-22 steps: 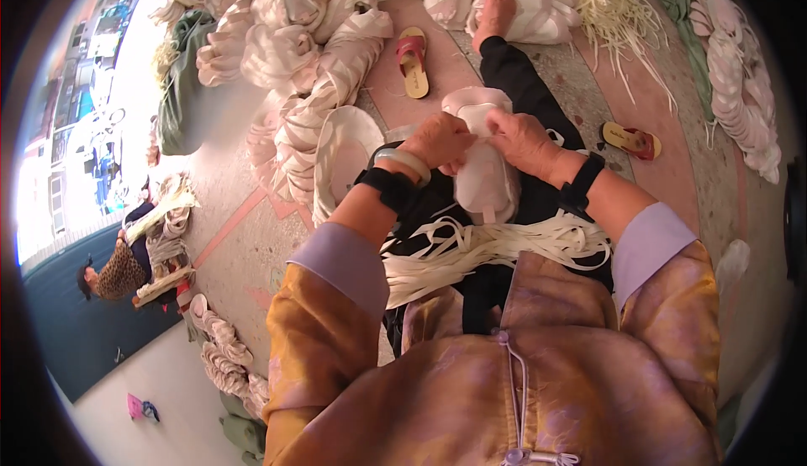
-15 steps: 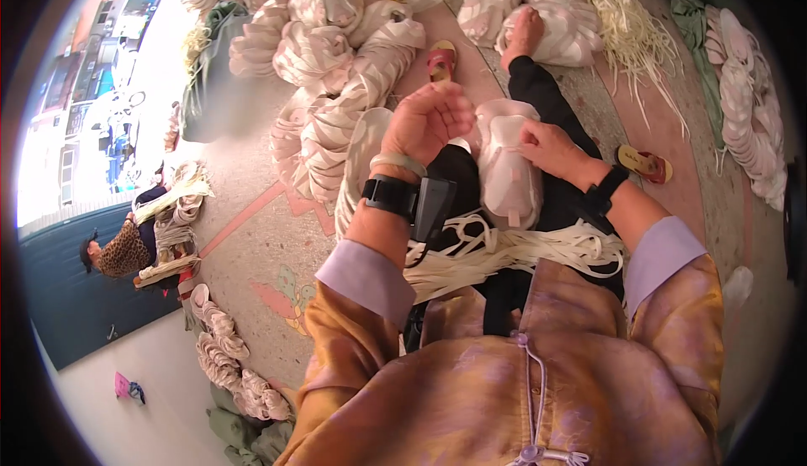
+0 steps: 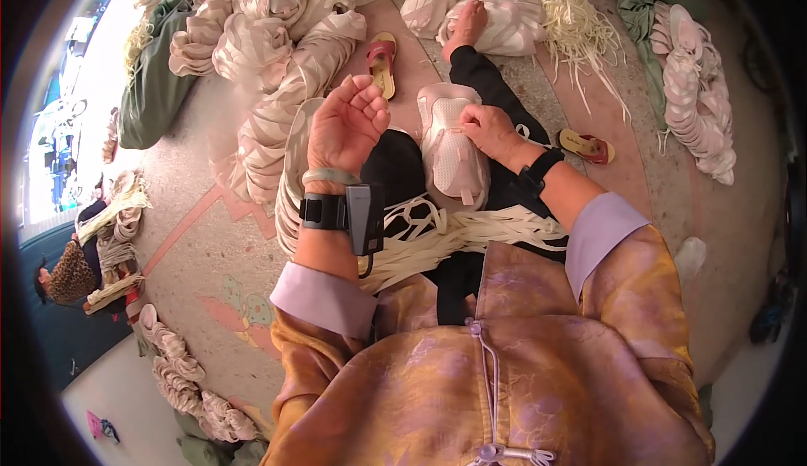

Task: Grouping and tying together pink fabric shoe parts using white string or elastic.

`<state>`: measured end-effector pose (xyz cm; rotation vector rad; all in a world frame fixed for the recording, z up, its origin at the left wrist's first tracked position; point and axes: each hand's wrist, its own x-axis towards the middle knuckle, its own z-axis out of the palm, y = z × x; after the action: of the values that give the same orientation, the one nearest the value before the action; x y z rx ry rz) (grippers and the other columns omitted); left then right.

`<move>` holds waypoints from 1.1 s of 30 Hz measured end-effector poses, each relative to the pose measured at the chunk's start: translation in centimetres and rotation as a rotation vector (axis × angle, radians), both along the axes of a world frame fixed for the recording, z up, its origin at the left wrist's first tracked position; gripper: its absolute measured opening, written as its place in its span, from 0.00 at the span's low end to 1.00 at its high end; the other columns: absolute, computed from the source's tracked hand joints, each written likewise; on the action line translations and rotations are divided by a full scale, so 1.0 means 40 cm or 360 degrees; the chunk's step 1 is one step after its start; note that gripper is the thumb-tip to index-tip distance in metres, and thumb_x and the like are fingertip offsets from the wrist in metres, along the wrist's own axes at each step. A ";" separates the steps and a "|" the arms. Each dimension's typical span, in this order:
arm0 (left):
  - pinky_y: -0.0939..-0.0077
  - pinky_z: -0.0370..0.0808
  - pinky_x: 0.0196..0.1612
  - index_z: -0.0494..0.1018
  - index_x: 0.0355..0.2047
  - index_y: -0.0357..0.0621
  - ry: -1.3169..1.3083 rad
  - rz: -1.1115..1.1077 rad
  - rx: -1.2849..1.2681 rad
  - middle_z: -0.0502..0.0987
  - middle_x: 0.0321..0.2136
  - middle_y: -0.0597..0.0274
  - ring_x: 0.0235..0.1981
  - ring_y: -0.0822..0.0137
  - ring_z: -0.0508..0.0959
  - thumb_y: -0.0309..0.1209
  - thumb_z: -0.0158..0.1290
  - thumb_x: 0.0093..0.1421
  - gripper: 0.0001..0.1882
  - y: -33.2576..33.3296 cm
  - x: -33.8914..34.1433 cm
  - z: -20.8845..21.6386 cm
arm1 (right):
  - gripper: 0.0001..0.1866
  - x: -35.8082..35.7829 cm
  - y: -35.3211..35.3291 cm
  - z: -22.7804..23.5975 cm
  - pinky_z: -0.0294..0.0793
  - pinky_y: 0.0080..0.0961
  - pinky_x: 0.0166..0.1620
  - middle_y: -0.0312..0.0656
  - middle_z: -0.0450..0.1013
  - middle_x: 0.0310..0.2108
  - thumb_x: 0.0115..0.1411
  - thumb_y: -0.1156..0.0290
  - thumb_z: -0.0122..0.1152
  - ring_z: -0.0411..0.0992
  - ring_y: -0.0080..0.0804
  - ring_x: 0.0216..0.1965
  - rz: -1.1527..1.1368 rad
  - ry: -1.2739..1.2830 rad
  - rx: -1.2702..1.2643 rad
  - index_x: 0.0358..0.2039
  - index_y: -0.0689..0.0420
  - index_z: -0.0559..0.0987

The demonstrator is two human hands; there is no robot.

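A pale pink shoe upper [image 3: 455, 151] with a perforated front lies on my lap, its toe end toward me. Over its right edge my right hand [image 3: 492, 132] is closed, thumb and fingertips pinched at the lacing area; any lace between them is too small to make out. Left of the upper, my left hand [image 3: 346, 126] is raised, palm showing and fingers loosely curled, with nothing visible in it. A bundle of cream shoelaces [image 3: 454, 235] lies across my lap, nearer my body.
Coiled strings of stacked pink-white shoe uppers [image 3: 290, 121] lie on the floor left, with more [image 3: 504, 25] under my bare foot. Loose laces [image 3: 580, 33], sandals [image 3: 588, 147] and another string of uppers [image 3: 702, 105] lie right. A person [image 3: 71, 268] sits far left.
My view has shifted, so the scene sits further left. My left hand has turned its palm more upward, away from the upper. My right hand stays pinched at the upper's edge.
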<state>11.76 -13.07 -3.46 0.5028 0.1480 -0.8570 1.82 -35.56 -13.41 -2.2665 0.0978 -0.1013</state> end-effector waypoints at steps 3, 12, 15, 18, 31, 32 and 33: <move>0.73 0.75 0.32 0.70 0.33 0.38 0.0094 0.0050 0.0044 0.76 0.26 0.59 0.28 0.64 0.76 0.32 0.44 0.59 0.10 0.017 -0.006 -0.032 | 0.08 -0.005 -0.020 0.034 0.69 0.24 0.23 0.42 0.71 0.16 0.48 0.69 0.57 0.71 0.29 0.17 -0.0112 0.0566 0.0540 0.20 0.60 0.73; 0.73 0.76 0.31 0.69 0.32 0.38 0.0213 0.0130 0.0088 0.75 0.26 0.57 0.27 0.64 0.76 0.29 0.44 0.59 0.07 0.008 -0.038 -0.099 | 0.06 -0.013 0.013 0.000 0.67 0.21 0.27 0.34 0.69 0.19 0.50 0.71 0.56 0.67 0.22 0.22 -0.0407 0.0635 0.0536 0.22 0.60 0.72; 0.73 0.76 0.31 0.68 0.32 0.38 0.0227 0.0125 0.0116 0.75 0.25 0.57 0.26 0.64 0.76 0.29 0.44 0.59 0.07 0.003 -0.048 -0.107 | 0.07 -0.013 0.042 -0.006 0.69 0.34 0.33 0.46 0.72 0.22 0.48 0.68 0.55 0.71 0.43 0.28 -0.0488 0.0470 0.0184 0.22 0.59 0.72; 0.74 0.76 0.32 0.68 0.32 0.38 0.0199 0.0090 0.0130 0.75 0.26 0.58 0.27 0.64 0.76 0.29 0.44 0.59 0.07 -0.007 -0.051 -0.101 | 0.08 -0.017 0.041 -0.002 0.69 0.30 0.34 0.46 0.72 0.25 0.50 0.67 0.54 0.70 0.39 0.29 -0.0582 0.0466 0.0159 0.25 0.59 0.71; 0.68 0.64 0.50 0.64 0.47 0.41 -0.0546 -0.0690 0.0570 0.71 0.44 0.56 0.46 0.63 0.71 0.42 0.50 0.56 0.23 -0.180 -0.226 0.091 | 0.06 0.003 -0.103 0.281 0.68 0.28 0.37 0.37 0.69 0.28 0.53 0.68 0.51 0.68 0.27 0.31 -0.1125 -0.0013 0.2059 0.29 0.56 0.71; 0.71 0.62 0.51 0.59 0.52 0.42 -0.0591 -0.0805 0.0536 0.68 0.48 0.58 0.50 0.65 0.67 0.43 0.53 0.53 0.30 -0.193 -0.255 0.110 | 0.07 0.002 -0.110 0.299 0.69 0.31 0.41 0.39 0.69 0.29 0.55 0.69 0.51 0.68 0.30 0.33 -0.1132 -0.0083 0.2146 0.30 0.58 0.70; 0.71 0.62 0.50 0.56 0.54 0.43 -0.0660 -0.0853 0.0476 0.67 0.49 0.59 0.51 0.66 0.65 0.43 0.56 0.51 0.34 -0.209 -0.279 0.113 | 0.07 0.001 -0.116 0.316 0.69 0.35 0.45 0.41 0.69 0.30 0.56 0.69 0.50 0.68 0.32 0.36 -0.1137 -0.0153 0.2232 0.32 0.60 0.70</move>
<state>0.59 -21.45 1.07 1.0169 -0.2564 -1.2380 1.88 -40.19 -0.75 -0.7518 0.6842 -0.3749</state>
